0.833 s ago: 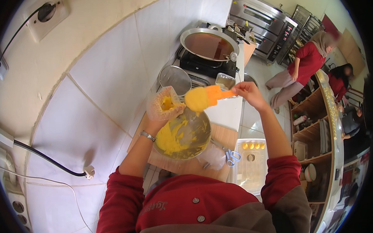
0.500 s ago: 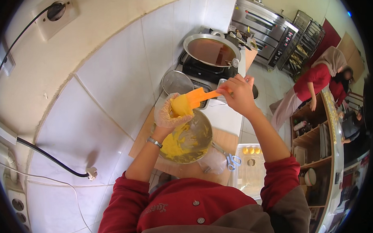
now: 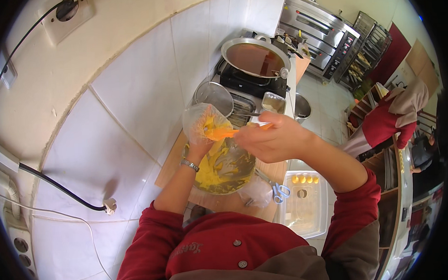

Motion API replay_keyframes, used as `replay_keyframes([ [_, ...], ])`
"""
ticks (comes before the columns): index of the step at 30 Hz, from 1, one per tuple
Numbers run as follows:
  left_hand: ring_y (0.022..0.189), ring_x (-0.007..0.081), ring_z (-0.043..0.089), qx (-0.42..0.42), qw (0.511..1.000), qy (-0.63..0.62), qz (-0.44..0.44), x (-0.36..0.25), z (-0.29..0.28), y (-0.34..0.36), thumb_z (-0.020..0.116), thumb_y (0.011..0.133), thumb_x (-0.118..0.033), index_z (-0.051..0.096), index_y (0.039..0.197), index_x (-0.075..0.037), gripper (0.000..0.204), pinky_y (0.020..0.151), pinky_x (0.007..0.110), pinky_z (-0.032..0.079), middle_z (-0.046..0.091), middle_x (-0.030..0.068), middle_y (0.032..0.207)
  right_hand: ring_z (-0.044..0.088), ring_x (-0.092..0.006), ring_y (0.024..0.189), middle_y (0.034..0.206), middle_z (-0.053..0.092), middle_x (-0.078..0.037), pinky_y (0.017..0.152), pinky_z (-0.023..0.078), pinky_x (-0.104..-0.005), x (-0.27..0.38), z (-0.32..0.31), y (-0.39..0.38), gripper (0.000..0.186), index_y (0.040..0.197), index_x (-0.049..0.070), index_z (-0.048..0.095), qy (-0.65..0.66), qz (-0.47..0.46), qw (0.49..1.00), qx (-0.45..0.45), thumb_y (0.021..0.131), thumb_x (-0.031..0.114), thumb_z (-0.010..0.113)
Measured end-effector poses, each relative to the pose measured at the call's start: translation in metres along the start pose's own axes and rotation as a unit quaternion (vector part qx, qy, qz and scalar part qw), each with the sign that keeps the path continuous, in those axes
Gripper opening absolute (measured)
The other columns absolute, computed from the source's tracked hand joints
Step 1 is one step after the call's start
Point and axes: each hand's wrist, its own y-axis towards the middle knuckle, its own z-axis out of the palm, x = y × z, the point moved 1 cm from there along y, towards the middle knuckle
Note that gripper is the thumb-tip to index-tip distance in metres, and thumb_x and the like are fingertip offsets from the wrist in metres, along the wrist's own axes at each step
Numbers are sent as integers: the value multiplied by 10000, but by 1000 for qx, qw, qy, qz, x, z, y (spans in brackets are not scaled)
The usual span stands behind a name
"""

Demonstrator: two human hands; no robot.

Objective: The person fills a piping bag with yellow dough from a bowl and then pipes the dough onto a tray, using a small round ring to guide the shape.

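The left hand [image 3: 200, 149] grips a clear piping bag [image 3: 203, 122], fingers closed round its neck; the right hand [image 3: 273, 138], fingers closed on the handle, holds an orange spatula [image 3: 223, 133] whose blade reaches into the bag at 9 o'clock; below both sits a metal bowl [image 3: 227, 167] of yellow batter on the wooden bench [image 3: 272, 169]; scissors [image 3: 277, 190] lie at the bowl's 4 o'clock.

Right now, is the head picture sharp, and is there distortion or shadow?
Head view: strong fisheye bending of the wall tiles toward the dark rim; right hand slightly motion-blurred; the cable casts a soft shadow; bowl evenly lit.
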Motion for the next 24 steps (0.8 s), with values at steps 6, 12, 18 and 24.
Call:
replay_keyframes([
  [6, 910, 133, 568, -2, 988, -88, -130, 25, -14, 1, 760, 688, -101, 420, 1316, -84, 714, 783, 263, 477, 608, 50, 1041, 452, -133, 789, 712, 495, 27, 777, 317, -354, -18, -43, -13, 40, 647, 135, 566, -36, 231, 972, -25, 648, 160, 599],
  [12, 962, 141, 558, 59, 941, -282, -179, 0, -25, 8, 748, 682, -25, 396, 1324, -56, 733, 824, 261, 478, 584, 49, 1080, 507, -182, 799, 724, 602, 6, 838, 309, -446, 70, 54, -71, 66, 706, 143, 635, 94, 498, 835, 213, 735, 199, 614],
  [18, 968, 154, 562, 120, 910, -360, -167, -36, -34, 14, 760, 652, -7, 407, 1314, -47, 751, 841, 270, 476, 585, 60, 1085, 527, -173, 915, 856, 636, -33, 925, 297, -396, 121, 125, -75, 158, 839, 119, 662, 215, 594, 760, 152, 820, 243, 565],
  [24, 932, 142, 573, 139, 920, -328, -164, -37, -39, 10, 774, 644, -31, 468, 1262, -33, 690, 811, 272, 490, 600, 65, 1065, 518, -144, 950, 909, 625, -45, 925, 319, -308, 73, 130, -18, 357, 1061, 60, 613, 772, 609, 171, -65, 920, 347, 455],
])
